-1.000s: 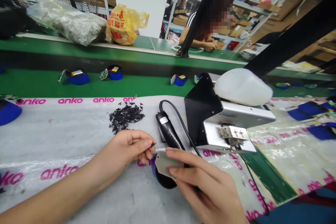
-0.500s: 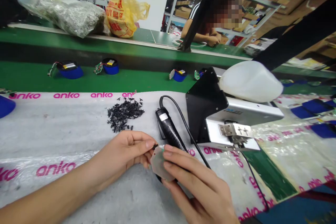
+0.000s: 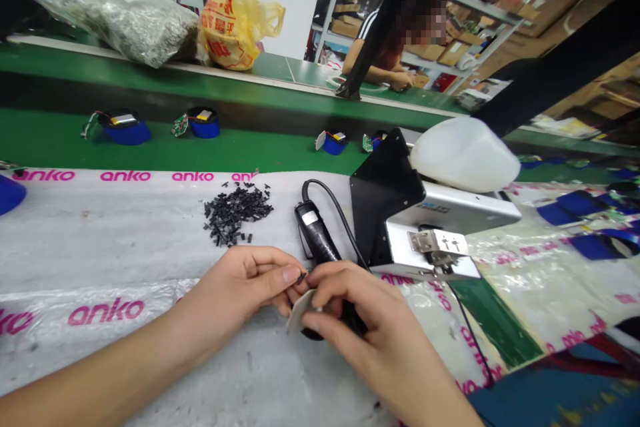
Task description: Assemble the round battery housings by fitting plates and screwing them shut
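Observation:
Between thumb and forefinger, my left hand pinches a small black piece. My right hand closes its fingers on a thin pale plate, which is tilted nearly edge-on to me. The two hands meet at their fingertips, with the black piece close to the plate's upper edge. Behind my right hand lies a black corded hand tool, its lower end partly hidden by my fingers. A loose pile of small black pieces rests on the plastic-covered bench beyond my left hand.
To the right stands a silver and black machine with a white rounded container on top. Blue units with wires and circuit boards sit along the green strip. Across the bench, a person sits with hands together.
My right hand has turned, tipping the plate from facing me to nearly edge-on. Its fingers have curled closer to my left fingertips. My left hand stays almost in place.

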Demonstrator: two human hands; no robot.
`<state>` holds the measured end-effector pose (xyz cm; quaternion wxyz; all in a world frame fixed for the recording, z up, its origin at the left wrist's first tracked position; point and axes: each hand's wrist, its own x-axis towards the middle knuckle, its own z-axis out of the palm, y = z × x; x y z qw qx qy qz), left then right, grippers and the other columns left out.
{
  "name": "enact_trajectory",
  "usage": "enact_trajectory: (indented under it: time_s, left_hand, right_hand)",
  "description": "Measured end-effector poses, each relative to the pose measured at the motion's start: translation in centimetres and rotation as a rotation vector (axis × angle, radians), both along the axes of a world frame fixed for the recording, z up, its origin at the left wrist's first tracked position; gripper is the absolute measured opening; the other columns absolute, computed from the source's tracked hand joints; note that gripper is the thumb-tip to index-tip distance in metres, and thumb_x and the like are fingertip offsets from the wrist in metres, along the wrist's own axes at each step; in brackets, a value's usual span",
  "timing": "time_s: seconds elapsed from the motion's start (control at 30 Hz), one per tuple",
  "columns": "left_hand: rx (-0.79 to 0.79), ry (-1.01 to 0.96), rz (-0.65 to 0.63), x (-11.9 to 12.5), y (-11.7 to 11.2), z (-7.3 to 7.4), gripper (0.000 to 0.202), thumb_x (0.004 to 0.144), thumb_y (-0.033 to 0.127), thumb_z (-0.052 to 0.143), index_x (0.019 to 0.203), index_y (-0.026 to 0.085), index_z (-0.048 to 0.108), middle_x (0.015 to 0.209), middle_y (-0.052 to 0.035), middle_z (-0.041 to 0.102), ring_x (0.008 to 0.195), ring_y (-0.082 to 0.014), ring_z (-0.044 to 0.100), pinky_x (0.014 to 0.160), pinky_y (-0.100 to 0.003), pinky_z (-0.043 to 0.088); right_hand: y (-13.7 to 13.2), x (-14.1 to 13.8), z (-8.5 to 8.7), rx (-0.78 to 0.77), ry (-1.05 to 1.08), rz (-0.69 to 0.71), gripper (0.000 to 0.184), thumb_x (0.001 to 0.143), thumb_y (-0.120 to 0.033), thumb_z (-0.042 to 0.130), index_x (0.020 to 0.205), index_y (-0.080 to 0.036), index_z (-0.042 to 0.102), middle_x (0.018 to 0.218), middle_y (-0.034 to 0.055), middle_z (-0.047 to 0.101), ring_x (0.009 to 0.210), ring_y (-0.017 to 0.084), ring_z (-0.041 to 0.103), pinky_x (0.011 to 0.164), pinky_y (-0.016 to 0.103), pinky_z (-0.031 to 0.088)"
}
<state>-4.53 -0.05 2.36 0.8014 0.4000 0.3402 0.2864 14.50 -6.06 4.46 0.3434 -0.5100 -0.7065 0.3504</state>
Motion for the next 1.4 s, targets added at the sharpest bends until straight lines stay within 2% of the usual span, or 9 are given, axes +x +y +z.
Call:
enact_trajectory:
  time_s: [0.07, 0.17, 0.27, 0.4, 0.6, 0.93, 1.1, 1.23, 1.4]
  left_hand:
    - [-0.024, 0.008, 0.048, 0.0, -0.1, 0.0, 0.017, 0.084, 0.033, 0.074, 0.08, 0.016, 0.075, 0.075, -0.0011, 0.071, 0.068, -0.0117, 0.058, 0.065, -0.023, 0.043]
    - [-0.045, 0.003, 0.076, -0.1, -0.2, -0.3, 0.019, 0.083, 0.033, 0.075, 0.08, 0.015, 0.074, 0.076, -0.0023, 0.07, 0.072, -0.013, 0.058, 0.067, -0.024, 0.042]
    - [-0.065, -0.051, 0.04, -0.1, -0.3, -0.8, 0.02, 0.082, 0.034, 0.076, 0.08, 0.014, 0.074, 0.075, -0.0024, 0.068, 0.073, -0.0135, 0.058, 0.068, -0.025, 0.042]
    - [-0.071, -0.071, 0.047, 0.0, -0.4, -1.1, 0.021, 0.083, 0.034, 0.076, 0.082, 0.014, 0.074, 0.076, -0.0025, 0.068, 0.075, -0.0133, 0.059, 0.071, -0.024, 0.044]
    - [-0.061, -0.054, 0.042, 0.0, -0.5, -1.0, 0.022, 0.084, 0.034, 0.075, 0.082, 0.012, 0.075, 0.076, -0.0033, 0.069, 0.075, -0.0137, 0.058, 0.072, -0.026, 0.044]
    - [-0.08, -0.126, 0.01, 0.0, -0.7, -1.0, 0.019, 0.088, 0.032, 0.071, 0.084, 0.013, 0.075, 0.075, -0.0026, 0.069, 0.072, -0.0126, 0.058, 0.069, -0.024, 0.044]
    - [-0.02, -0.089, 0.035, -0.1, -0.9, -1.1, 0.018, 0.089, 0.031, 0.07, 0.082, 0.016, 0.075, 0.073, -0.0006, 0.069, 0.071, -0.0115, 0.058, 0.067, -0.022, 0.044]
    - [0.16, 0.065, 0.046, -0.2, -0.8, -0.6, 0.016, 0.09, 0.027, 0.066, 0.08, 0.02, 0.076, 0.071, 0.0024, 0.069, 0.069, -0.0109, 0.059, 0.067, -0.021, 0.045]
    - [0.281, 0.215, 0.098, -0.3, -0.9, 0.1, 0.017, 0.089, 0.021, 0.062, 0.079, 0.021, 0.076, 0.072, 0.0037, 0.069, 0.071, -0.0114, 0.06, 0.068, -0.021, 0.047]
  right_hand:
    - [0.0, 0.1, -0.3, -0.047, 0.081, -0.093, 0.008, 0.089, -0.018, 0.065, 0.09, -0.024, 0.061, 0.077, -0.003, 0.061, 0.068, 0.01, 0.061, 0.059, 0.017, 0.052]
    - [-0.4, 0.2, -1.1, -0.124, 0.248, -0.183, 0.018, 0.093, -0.03, 0.063, 0.111, -0.026, 0.061, 0.078, -0.0015, 0.06, 0.06, 0.01, 0.06, 0.048, 0.016, 0.051]
    - [-0.7, 0.1, -1.8, -0.186, 0.416, -0.186, 0.032, 0.096, -0.036, 0.06, 0.126, -0.027, 0.058, 0.085, 0.002, 0.066, 0.063, 0.013, 0.068, 0.052, 0.019, 0.059]
    - [-0.7, -0.4, -1.6, -0.237, 0.511, -0.14, 0.02, 0.095, -0.031, 0.062, 0.113, -0.025, 0.062, 0.084, 0.0023, 0.07, 0.07, 0.015, 0.072, 0.063, 0.02, 0.063]
    - [-0.6, -1.0, -1.3, -0.206, 0.604, -0.109, 0.015, 0.095, -0.026, 0.061, 0.11, -0.028, 0.061, 0.087, 0.0001, 0.071, 0.072, 0.012, 0.072, 0.066, 0.017, 0.062]
    - [-0.7, -1.3, -1.4, -0.287, 0.573, -0.141, 0.014, 0.094, -0.031, 0.063, 0.104, -0.025, 0.056, 0.087, 0.0009, 0.07, 0.073, 0.013, 0.071, 0.065, 0.021, 0.062]
    - [-1.2, -2.3, -0.5, -0.4, 0.583, -0.341, 0.023, 0.088, -0.037, 0.072, 0.097, -0.022, 0.058, 0.083, -0.0009, 0.068, 0.067, 0.009, 0.067, 0.062, 0.015, 0.057]
    - [-1.6, -3.0, -0.1, -0.31, 0.492, -0.381, 0.02, 0.088, -0.037, 0.071, 0.096, -0.022, 0.06, 0.084, -0.001, 0.069, 0.069, 0.008, 0.066, 0.064, 0.015, 0.056]
    - [-1.4, -2.5, -0.6, -0.198, 0.324, -0.293, 0.01, 0.094, -0.033, 0.062, 0.101, -0.025, 0.062, 0.082, -0.0017, 0.07, 0.07, 0.009, 0.068, 0.064, 0.015, 0.058]
